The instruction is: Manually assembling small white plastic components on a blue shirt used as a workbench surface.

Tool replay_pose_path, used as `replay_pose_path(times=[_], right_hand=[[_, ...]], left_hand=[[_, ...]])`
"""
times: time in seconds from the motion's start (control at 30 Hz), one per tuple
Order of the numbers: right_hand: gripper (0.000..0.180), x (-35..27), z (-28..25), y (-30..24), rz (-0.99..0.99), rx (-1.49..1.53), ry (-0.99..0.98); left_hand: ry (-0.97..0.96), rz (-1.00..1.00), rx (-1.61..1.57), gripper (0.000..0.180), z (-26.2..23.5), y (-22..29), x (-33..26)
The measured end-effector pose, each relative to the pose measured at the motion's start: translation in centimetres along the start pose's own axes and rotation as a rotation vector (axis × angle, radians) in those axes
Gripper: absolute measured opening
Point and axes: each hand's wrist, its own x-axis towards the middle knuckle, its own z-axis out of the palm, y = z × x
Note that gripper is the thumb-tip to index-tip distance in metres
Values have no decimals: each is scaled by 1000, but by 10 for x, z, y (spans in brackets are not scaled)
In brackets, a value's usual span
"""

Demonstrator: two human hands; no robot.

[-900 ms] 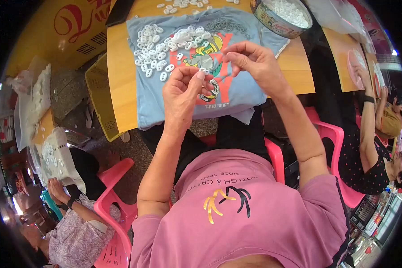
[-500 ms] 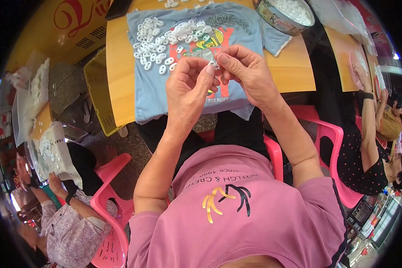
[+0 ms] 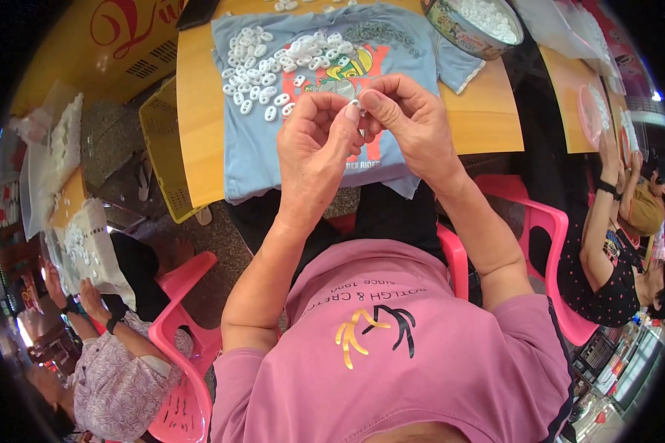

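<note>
My left hand (image 3: pixel 316 140) and my right hand (image 3: pixel 410 122) meet over the shirt, thumbs and fingertips pinched together. Between them is a small white plastic piece (image 3: pixel 355 104), mostly hidden by the fingers. Beyond the hands, a heap of white oval two-hole plastic pieces (image 3: pixel 253 74) covers the upper left of a blue printed T-shirt (image 3: pixel 255 162) spread on the table. Small dark grey-green pieces (image 3: pixel 380 34), too small to name, are scattered at the shirt's upper middle.
A round tin (image 3: pixel 465 37) of small white pieces stands at the back right of the wooden table (image 3: pixel 495 111). A yellow crate (image 3: pixel 162 148) is beside the table's left edge. Co-workers sit left (image 3: pixel 125 384) and right (image 3: pixel 606 273) on pink chairs (image 3: pixel 561 258).
My hands stay together, with slight finger shifts around the white piece. The right co-worker's arm has drawn back from a pink tray; the left co-worker's hands have moved slightly.
</note>
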Motion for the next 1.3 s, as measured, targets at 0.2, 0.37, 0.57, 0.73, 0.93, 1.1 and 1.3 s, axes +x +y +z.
replay_pose_path(times=[0.2, 0.37, 0.57, 0.73, 0.93, 1.1, 1.3], right_hand=[[14, 1, 1, -3, 11, -21, -1], [12, 2, 1, 0, -25, -1, 2], [13, 6, 7, 9, 33, 70, 56], [16, 4, 5, 10, 73, 125, 16], [19, 3, 2, 7, 75, 128, -14], [22, 3, 0, 7, 61, 105, -31], [22, 2, 0, 5, 57, 43, -33]], left_hand=[[3, 10, -33, 14, 2, 4, -1], [45, 33, 25, 11, 5, 2, -2], [45, 49, 44, 11, 0, -1, 5], [8, -16, -23, 12, -14, -4, 8], [-3, -9, -70, 13, -14, -4, 5], [-15, -13, -78, 13, -13, -4, 4], [-19, -9, -84, 13, -12, -3, 4]])
